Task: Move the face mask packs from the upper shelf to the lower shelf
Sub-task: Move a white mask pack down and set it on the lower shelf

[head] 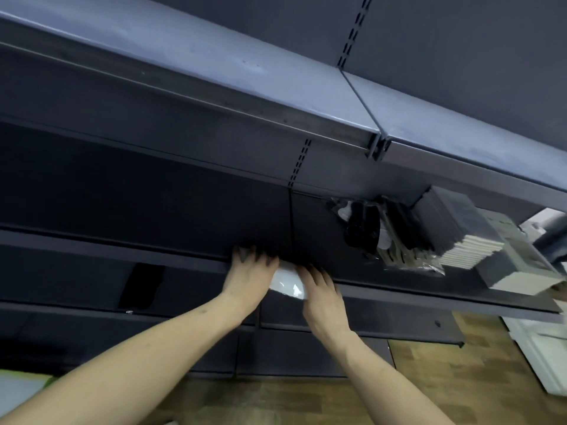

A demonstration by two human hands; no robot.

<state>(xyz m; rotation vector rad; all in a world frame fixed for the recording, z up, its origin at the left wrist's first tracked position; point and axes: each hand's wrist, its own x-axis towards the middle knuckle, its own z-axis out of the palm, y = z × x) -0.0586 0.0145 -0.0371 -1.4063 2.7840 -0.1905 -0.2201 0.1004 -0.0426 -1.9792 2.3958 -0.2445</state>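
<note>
A white face mask pack (288, 282) lies at the front edge of a dark shelf (399, 294) in the middle of the view. My left hand (250, 276) grips its left end, fingers curled over the shelf edge. My right hand (320, 297) holds its right end, fingers reaching onto the shelf. More mask packs (362, 225) in clear wrap, black and white, stand on the same shelf to the right. The far part of the held pack is hidden in shadow.
Stacked grey boxes (460, 231) and a pale carton (518, 268) stand right of the packs. A blue-grey shelf (214, 65) runs overhead. Lower dark shelves (92, 308) sit below, one holding a black item (141, 285). Wooden floor (460, 378) shows at the bottom right.
</note>
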